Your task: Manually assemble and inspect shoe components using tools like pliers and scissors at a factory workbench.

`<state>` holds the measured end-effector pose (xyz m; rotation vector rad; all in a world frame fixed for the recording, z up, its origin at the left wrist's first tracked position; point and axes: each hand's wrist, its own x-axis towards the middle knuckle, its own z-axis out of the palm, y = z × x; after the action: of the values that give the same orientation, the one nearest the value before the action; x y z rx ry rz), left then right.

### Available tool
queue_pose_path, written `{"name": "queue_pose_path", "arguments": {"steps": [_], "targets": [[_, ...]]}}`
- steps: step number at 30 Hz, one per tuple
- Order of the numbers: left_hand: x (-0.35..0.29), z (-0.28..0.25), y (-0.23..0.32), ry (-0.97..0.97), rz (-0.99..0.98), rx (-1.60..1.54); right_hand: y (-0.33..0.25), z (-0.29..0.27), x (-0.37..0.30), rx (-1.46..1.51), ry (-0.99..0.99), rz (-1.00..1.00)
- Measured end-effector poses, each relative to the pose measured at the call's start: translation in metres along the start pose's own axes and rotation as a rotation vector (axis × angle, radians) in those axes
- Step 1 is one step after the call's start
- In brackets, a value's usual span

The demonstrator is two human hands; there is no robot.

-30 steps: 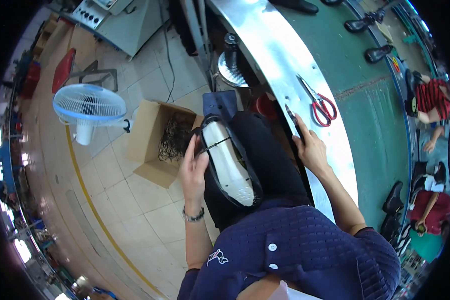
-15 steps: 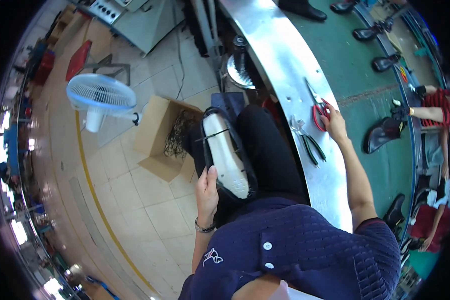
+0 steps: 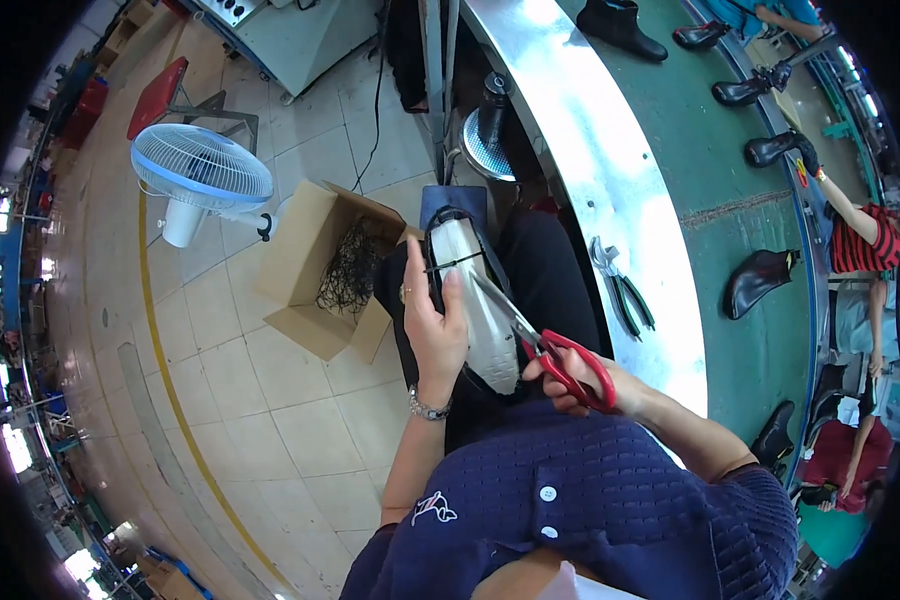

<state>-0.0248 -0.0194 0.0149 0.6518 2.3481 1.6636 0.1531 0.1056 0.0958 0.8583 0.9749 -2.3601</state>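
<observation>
Across my lap lies an upturned shoe (image 3: 488, 345), its pale bottom facing up inside a black upper, with a dark cord (image 3: 454, 263) tied across it. My left hand (image 3: 438, 325) grips the shoe's left side, thumb over the pale bottom and fingers stretched along the edge. Red-handled scissors (image 3: 582, 372) are in my right hand (image 3: 610, 385), fingers through the loops. Their blades point up and left over the shoe's bottom, the tips close to the cord. Whether the blades touch it I cannot tell. Green-handled pliers (image 3: 625, 290) rest on the metal bench to the right.
The shiny metal bench edge (image 3: 610, 130) runs along my right, beside a green conveyor (image 3: 710, 250) carrying black shoes (image 3: 755, 280). An opened cardboard box (image 3: 295, 285) with dark cords stands left of my knees, near a fan (image 3: 200, 170). Other people work beyond the conveyor.
My right hand has lifted the red-handled scissors off the bench and brought them left over the shoe. My left hand has moved up along the shoe toward the cord.
</observation>
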Motion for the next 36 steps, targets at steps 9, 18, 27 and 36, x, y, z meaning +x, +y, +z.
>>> {"name": "queue_pose_path", "arguments": {"steps": [9, 18, 27, 36], "targets": [[-0.003, 0.01, -0.001, 0.16, 0.075, 0.1, 0.006, 0.016, 0.034, -0.356, 0.26, -0.106], [0.003, 0.0, 0.009, 0.33, 0.522, 0.565, 0.015, -0.031, 0.014, -0.643, 0.59, -0.49], [0.06, -0.102, 0.068, 0.614, 0.615, 0.453, -0.007, -0.197, -0.004, -1.197, 1.487, -0.479], [0.013, -0.035, -0.006, -0.318, 0.676, 0.627, 0.013, -0.206, 0.016, -1.164, 1.347, -0.813]]}}
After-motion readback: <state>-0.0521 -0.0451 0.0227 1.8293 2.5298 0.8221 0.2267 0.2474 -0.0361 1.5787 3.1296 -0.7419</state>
